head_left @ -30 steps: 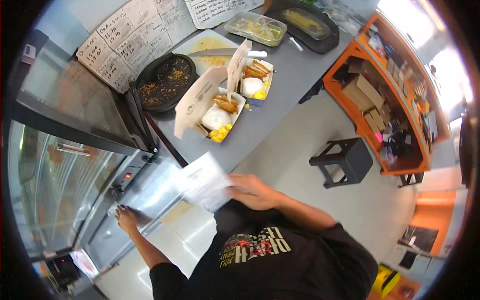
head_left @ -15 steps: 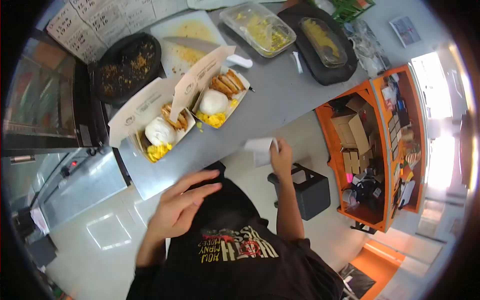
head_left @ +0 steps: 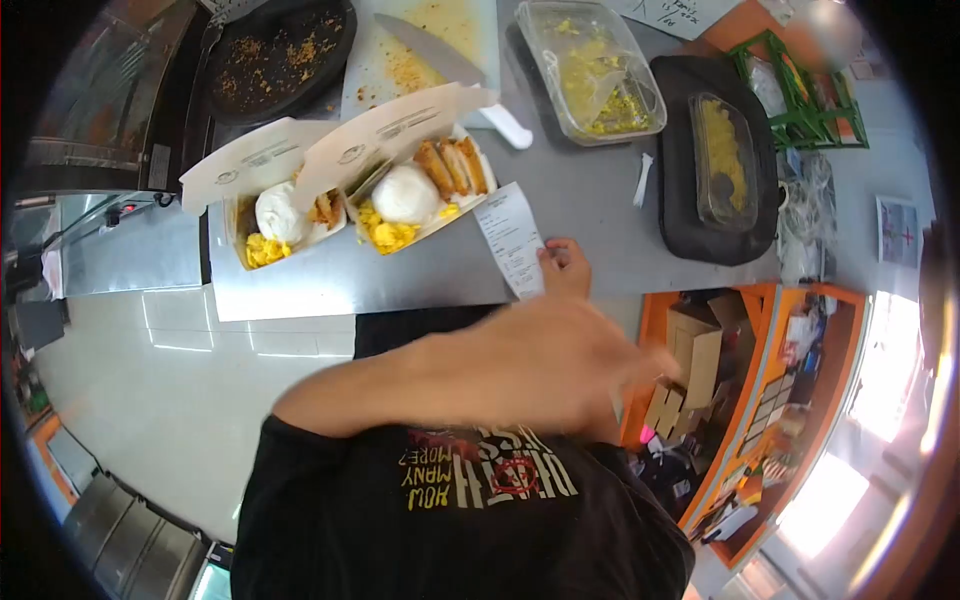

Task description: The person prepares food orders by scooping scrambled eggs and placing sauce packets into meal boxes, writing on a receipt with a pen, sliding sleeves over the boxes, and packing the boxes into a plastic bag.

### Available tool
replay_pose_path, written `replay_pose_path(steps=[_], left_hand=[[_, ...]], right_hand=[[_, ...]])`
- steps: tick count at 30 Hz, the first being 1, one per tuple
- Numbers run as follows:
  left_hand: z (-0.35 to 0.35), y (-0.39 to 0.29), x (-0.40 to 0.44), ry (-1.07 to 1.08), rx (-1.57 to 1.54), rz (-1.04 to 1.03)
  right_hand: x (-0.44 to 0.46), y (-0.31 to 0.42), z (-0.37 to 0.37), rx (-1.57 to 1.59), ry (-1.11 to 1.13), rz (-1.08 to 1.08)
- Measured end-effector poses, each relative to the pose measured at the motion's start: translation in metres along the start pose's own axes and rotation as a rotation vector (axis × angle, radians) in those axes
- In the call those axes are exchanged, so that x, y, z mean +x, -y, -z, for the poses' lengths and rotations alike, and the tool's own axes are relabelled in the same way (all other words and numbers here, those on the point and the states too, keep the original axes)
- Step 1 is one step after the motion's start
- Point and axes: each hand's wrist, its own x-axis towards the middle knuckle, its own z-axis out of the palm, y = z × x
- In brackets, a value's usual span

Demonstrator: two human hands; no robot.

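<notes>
A printed receipt lies over the counter's front edge area, its lower corner pinched in my right hand. My left hand crosses in front of my body to the right, below the right hand, and motion smears its fingers. Left of the receipt stand two open paper meal boxes. The nearer-to-receipt box holds a mound of white rice, sliced fried cutlet and yellow scrambled egg. The other box has the same foods, its cutlet partly hidden by a raised lid.
Behind the boxes are a crumb-covered black plate and a knife on a cutting board. A clear plastic tub and a black tray bearing a smaller tub stand right. Orange shelving is beside the counter.
My right hand has brought the receipt up to the counter beside the boxes. My left hand has swung from the left across my body to the right. The view has turned.
</notes>
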Motion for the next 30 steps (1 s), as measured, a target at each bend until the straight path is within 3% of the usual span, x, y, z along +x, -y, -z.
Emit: replay_pose_path(steps=[2, 3, 5, 8, 10, 12, 14, 17, 20, 23, 26, 29, 30], left_hand=[[-0.062, 0.098, -0.001, -0.392, 0.317, 0.164], [-0.075, 0.131, -0.003, -0.410, 0.288, 0.315], [-0.125, 0.200, -0.021, -0.550, 0.658, 0.599], [-0.138, 0.205, -0.026, -0.511, 0.768, 0.686], [-0.146, 0.207, -0.026, -0.498, 0.773, 0.746], [-0.150, 0.206, -0.027, -0.501, 0.772, 0.768], [-0.153, 0.204, -0.028, -0.511, 0.804, 0.774], [-0.155, 0.203, -0.028, -0.500, 0.781, 0.777], [-0.153, 0.202, -0.027, -0.493, 0.770, 0.791], [-0.150, 0.203, -0.022, -0.479, 0.804, 0.790], [-0.147, 0.214, -0.007, -0.472, 0.861, 0.739], [-0.137, 0.230, 0.016, -0.483, 0.885, 0.703], [-0.134, 0.234, 0.023, -0.488, 0.887, 0.699]], right_hand=[[0.008, -0.020, 0.002, 0.131, 0.048, 0.267], [0.013, -0.017, 0.004, 0.068, 0.094, 0.213], [0.021, -0.001, 0.013, -0.062, 0.189, 0.098], [0.051, 0.015, 0.028, -0.444, 0.310, 0.249], [0.076, 0.050, 0.020, -0.404, 0.224, 0.386], [0.097, 0.072, -0.008, -0.341, 0.260, 0.483], [0.112, 0.080, -0.037, -0.476, 0.328, 0.555], [0.119, 0.095, -0.047, -0.634, 0.411, 0.452], [0.121, 0.088, -0.040, -0.681, 0.393, 0.530], [0.117, 0.089, -0.013, -0.620, 0.273, 0.624], [0.117, 0.079, 0.030, -0.316, 0.204, 0.768], [0.110, 0.054, 0.058, 0.335, 0.454, 0.208], [0.108, 0.039, 0.057, 0.444, 0.491, 0.247]])
